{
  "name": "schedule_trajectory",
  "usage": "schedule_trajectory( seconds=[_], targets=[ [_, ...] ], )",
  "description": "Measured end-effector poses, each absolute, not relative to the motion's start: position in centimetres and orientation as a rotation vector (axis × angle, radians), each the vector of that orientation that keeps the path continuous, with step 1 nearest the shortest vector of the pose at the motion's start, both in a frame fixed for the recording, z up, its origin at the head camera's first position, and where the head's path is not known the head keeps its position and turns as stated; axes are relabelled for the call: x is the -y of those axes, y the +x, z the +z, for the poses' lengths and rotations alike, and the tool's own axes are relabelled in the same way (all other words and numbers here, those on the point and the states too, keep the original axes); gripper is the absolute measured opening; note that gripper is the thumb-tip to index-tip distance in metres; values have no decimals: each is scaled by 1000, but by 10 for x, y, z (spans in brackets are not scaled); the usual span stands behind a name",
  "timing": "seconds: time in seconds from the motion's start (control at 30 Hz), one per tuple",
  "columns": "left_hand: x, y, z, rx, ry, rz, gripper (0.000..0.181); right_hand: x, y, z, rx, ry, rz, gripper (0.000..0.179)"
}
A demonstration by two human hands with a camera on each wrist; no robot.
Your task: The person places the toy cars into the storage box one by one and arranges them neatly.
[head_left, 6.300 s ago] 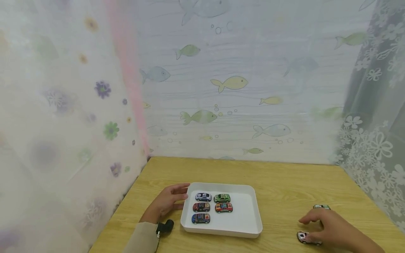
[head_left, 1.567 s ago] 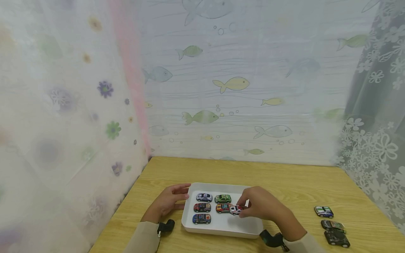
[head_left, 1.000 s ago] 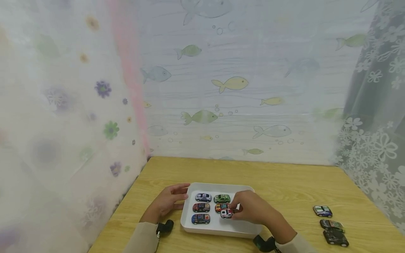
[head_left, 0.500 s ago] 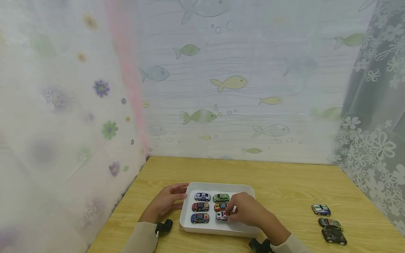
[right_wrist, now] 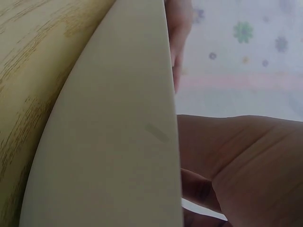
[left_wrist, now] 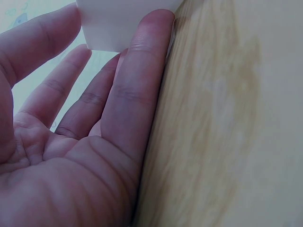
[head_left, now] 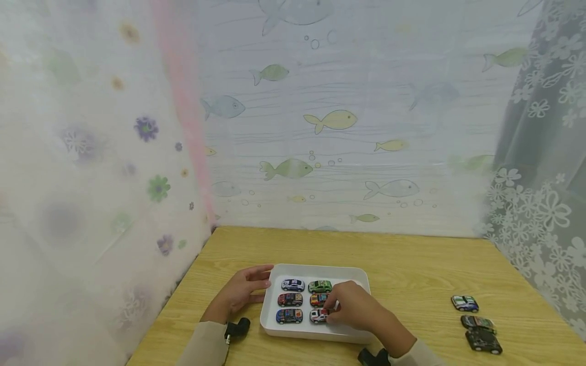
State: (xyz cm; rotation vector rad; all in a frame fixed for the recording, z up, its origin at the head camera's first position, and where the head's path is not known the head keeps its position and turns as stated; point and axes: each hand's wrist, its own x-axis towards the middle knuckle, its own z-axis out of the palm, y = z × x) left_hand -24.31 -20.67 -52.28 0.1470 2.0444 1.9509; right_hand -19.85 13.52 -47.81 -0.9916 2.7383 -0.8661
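My right hand (head_left: 359,305) pinches a white and red toy car (head_left: 317,316) low inside a shallow white tray (head_left: 316,335). Beside that car is a dark blue toy car (head_left: 289,316). Behind these two stand a red and yellow toy car (head_left: 319,300), a dark red one (head_left: 290,299), a green one (head_left: 320,286) and a white and blue one (head_left: 293,284). My left hand (head_left: 241,290) touches the tray's left side with extended fingers (left_wrist: 135,90). In the right wrist view the tray's side wall (right_wrist: 113,113) hides my right fingertips and the car.
To the right on the wooden table (head_left: 412,264) stand a white, green and blue toy car (head_left: 464,303), a dark multicoloured one (head_left: 478,323) and a black one (head_left: 483,341), the last two close together. Printed curtains (head_left: 293,132) rise behind and left of the table.
From the table's right side, my right hand has brought the white and red toy car into the tray, then shifted it left and nearer the front. My left hand has stayed at the tray.
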Motion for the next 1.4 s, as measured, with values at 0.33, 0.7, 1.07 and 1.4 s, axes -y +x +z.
schedule_trajectory(
  seconds=[0.33, 0.7, 1.07, 1.4],
  targets=[
    [209, -243, -525, -2049, 152, 1946, 57, -131, -197, -478, -2741, -984, -851, 12],
    [210, -243, -524, -2044, 162, 1945, 57, -130, -198, -480, -2743, -988, -858, 12],
    [211, -244, -524, -2051, 148, 1947, 57, -133, -196, -475, -2748, -953, -894, 19],
    [207, -244, -526, -2061, 155, 1932, 57, -160, -197, -457, -2835, -962, -892, 21]
  ],
)
